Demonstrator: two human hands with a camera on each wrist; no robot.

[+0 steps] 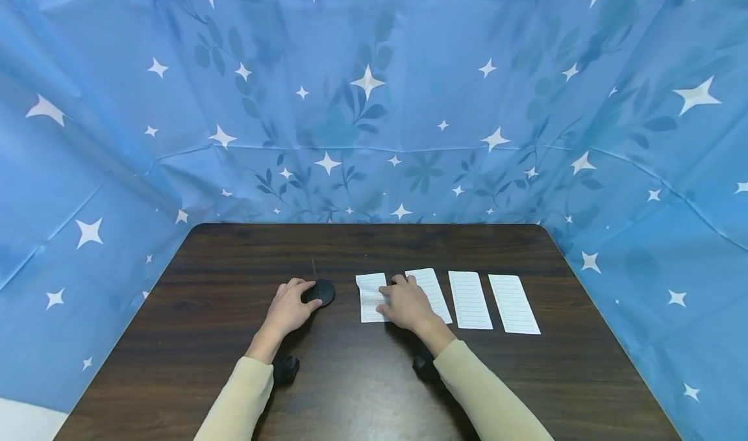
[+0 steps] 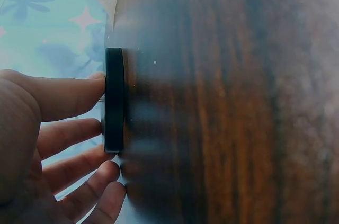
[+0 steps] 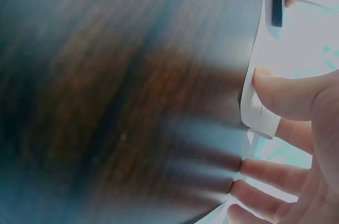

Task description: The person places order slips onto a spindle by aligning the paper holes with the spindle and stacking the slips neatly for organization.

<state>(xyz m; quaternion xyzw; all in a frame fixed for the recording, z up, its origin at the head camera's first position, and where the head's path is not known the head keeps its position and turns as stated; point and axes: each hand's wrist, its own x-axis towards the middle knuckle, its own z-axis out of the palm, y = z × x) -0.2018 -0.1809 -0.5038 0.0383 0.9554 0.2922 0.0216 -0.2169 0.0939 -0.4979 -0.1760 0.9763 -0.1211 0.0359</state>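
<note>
A receipt spike with a round black base point(image 1: 325, 293) stands left of the paper slips. Its thin pin rises from the base in the head view. My left hand point(image 1: 290, 306) holds the base, thumb and index finger on its top and the other fingers at its edge, seen close in the left wrist view. The leftmost lined white slip point(image 1: 371, 298) lies beside it, creased across the middle. My right hand point(image 1: 407, 303) pinches this slip near its right edge between thumb and index finger. Its other fingers reach the table and the second slip point(image 1: 429, 288).
Two more lined slips, a third point(image 1: 470, 300) and a fourth point(image 1: 514, 304), lie in a row to the right. Everything stands on a dark wooden table point(image 1: 350, 389). A blue star-patterned curtain point(image 1: 374, 123) hangs behind and along the sides. Black devices sit at both wrists.
</note>
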